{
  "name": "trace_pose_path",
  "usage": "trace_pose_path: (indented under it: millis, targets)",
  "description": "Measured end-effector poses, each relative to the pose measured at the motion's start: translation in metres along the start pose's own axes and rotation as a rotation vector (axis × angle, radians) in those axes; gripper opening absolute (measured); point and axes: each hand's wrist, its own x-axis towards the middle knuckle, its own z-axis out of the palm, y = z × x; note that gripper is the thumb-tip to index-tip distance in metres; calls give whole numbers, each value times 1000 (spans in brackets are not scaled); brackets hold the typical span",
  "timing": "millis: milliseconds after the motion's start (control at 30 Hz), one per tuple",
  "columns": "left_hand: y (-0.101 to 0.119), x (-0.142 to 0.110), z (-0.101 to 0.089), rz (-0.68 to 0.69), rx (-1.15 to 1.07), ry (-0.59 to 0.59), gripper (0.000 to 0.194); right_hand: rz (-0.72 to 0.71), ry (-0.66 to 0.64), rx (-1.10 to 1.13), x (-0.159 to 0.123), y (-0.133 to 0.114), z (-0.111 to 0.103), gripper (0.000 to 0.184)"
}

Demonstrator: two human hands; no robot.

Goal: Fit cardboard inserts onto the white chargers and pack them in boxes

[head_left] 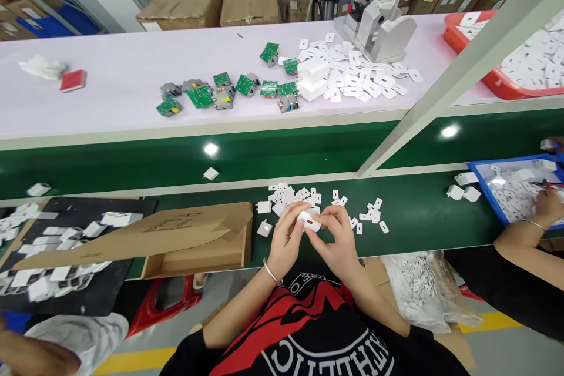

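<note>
Both my hands meet over the green work surface (409, 217), close to my body. Between them is a white charger housing (309, 221) with a small reddish slot on its face. My left hand (287, 235) pinches it from the left, fingers curled behind it. From the other side, my right hand (337, 239) grips its edge between thumb and fingers. Just beyond my hands lie loose white cover plates (284, 194), each with a small slot. More plates (374, 211) are scattered to the right. A white charger (264, 228) rests left of my left hand.
An open cardboard box (198, 255) stands at left, near a black board (101, 291) of white housings. The upper shelf (123, 82) bears circuit boards (200, 96), white plates and a metal fixture (379, 23). A slanted post (440, 82) crosses at right, where a co-worker's hand (549, 205) reaches into a blue tray (487, 191).
</note>
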Motion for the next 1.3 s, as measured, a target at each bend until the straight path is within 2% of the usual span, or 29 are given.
trace_pose_path:
  millis: [167, 267, 333, 567, 767, 1000, 1100, 1233, 1300]
  targets:
    - [3, -9, 3, 119, 12, 76, 29, 253, -31, 319, -8, 12, 4, 34]
    - [8, -13, 0, 166, 42, 64, 28, 326, -90, 459, -12, 21, 4, 37]
    - [11, -13, -2, 176, 49, 22, 28, 324, -96, 485, -14, 24, 3, 39]
    - [8, -5, -6, 147, 43, -96, 25, 249, 9, 440, -15, 23, -7, 38]
    - [6, -1, -7, 116, 61, -188, 35, 196, 20, 437, -15, 22, -11, 36]
    - [7, -1, -3, 251, 148, -120, 32, 222, -27, 414, -15, 20, -5, 46]
    - [6, -1, -2, 238, 144, -110, 31, 213, -17, 403, -13, 18, -5, 39]
    - [2, 0, -3, 175, 112, -174, 30, 191, -4, 399, -9, 18, -8, 34]
    - [0, 1, -3, 187, 87, -175, 31, 182, -1, 393, -9, 18, -8, 33]
